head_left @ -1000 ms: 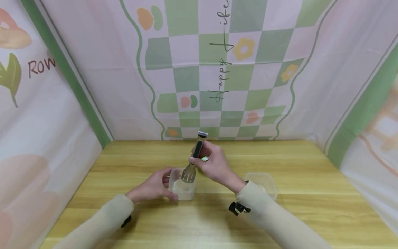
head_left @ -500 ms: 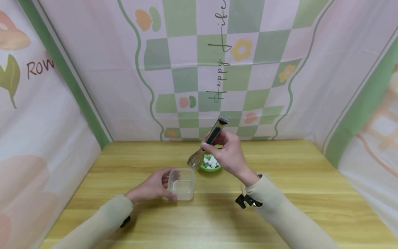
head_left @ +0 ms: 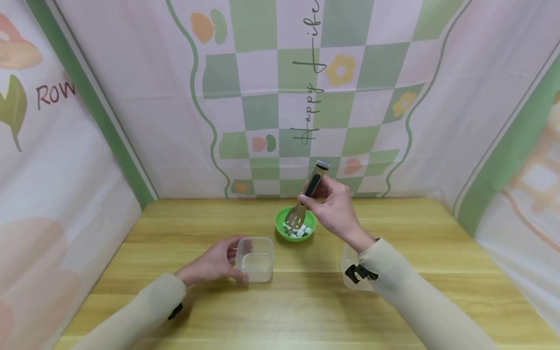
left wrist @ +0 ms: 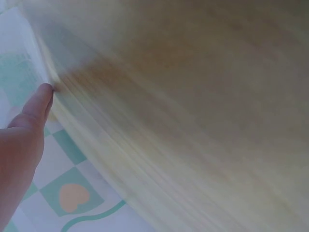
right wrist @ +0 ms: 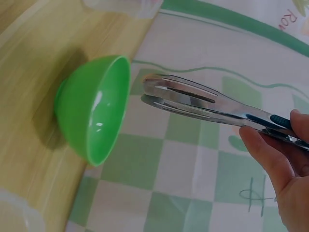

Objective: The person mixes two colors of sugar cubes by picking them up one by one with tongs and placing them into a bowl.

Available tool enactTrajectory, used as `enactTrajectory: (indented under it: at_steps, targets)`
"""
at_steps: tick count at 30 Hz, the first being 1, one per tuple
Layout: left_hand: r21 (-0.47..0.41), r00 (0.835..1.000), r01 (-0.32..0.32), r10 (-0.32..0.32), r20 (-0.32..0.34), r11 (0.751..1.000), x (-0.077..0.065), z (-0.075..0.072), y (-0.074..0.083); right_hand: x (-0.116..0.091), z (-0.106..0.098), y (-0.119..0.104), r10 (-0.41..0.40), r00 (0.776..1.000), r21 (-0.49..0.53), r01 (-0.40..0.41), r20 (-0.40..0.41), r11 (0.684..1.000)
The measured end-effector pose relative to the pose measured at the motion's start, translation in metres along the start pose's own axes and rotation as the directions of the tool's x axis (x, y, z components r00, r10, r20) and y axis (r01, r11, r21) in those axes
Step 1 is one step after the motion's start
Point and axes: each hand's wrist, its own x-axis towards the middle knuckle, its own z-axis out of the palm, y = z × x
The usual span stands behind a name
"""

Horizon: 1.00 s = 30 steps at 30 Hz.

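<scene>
My left hand holds a translucent square plastic container by its left side, thumb in front and fingers behind. In the left wrist view only part of that hand shows, at the left edge. Metal serving tongs with dark grips are pinched in my right hand. Their slotted heads lie close together over a green bowl with several small white pieces in it. The right wrist view shows the tongs apart from the bowl, and the bowl's contents are hidden there.
Another translucent plastic piece, a container or lid, lies at the right, partly hidden by my right sleeve. The wooden table ends at a printed checkered cloth behind. A black strap sits at my right wrist.
My right hand has carried the tongs from above the plastic container rightward and back to over the green bowl, which now shows more fully. The left hand stays on the container.
</scene>
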Motion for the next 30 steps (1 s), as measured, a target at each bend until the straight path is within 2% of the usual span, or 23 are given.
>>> enactTrajectory:
  at_steps: [7, 15, 20, 25, 30]
  targets:
    - [-0.032, 1.000, -0.008, 0.008, 0.017, 0.999, 0.001, -0.002, -0.001, 0.003, -0.002, 0.013, 0.019, 1.000, -0.070, -0.019, -0.010, 0.997]
    - [-0.036, 1.000, -0.008, 0.009, 0.021, 0.999, 0.001, -0.001, -0.002, 0.003, 0.001, 0.023, 0.079, 0.997, -0.084, -0.078, 0.000, 0.993]
    - [-0.029, 1.000, -0.018, 0.019, 0.022, 0.999, 0.000, -0.001, -0.002, 0.002, 0.003, 0.024, 0.079, 0.997, -0.085, -0.079, 0.004, 0.993]
    - [-0.043, 1.000, -0.009, 0.010, 0.023, 0.999, 0.000, 0.000, 0.000, -0.003, 0.001, 0.018, 0.067, 0.998, -0.053, -0.068, -0.014, 0.996]
    - [-0.046, 1.000, 0.004, -0.003, 0.022, 0.999, 0.000, 0.000, 0.001, -0.012, -0.001, 0.006, 0.084, 0.996, 0.038, -0.084, -0.007, 0.996]
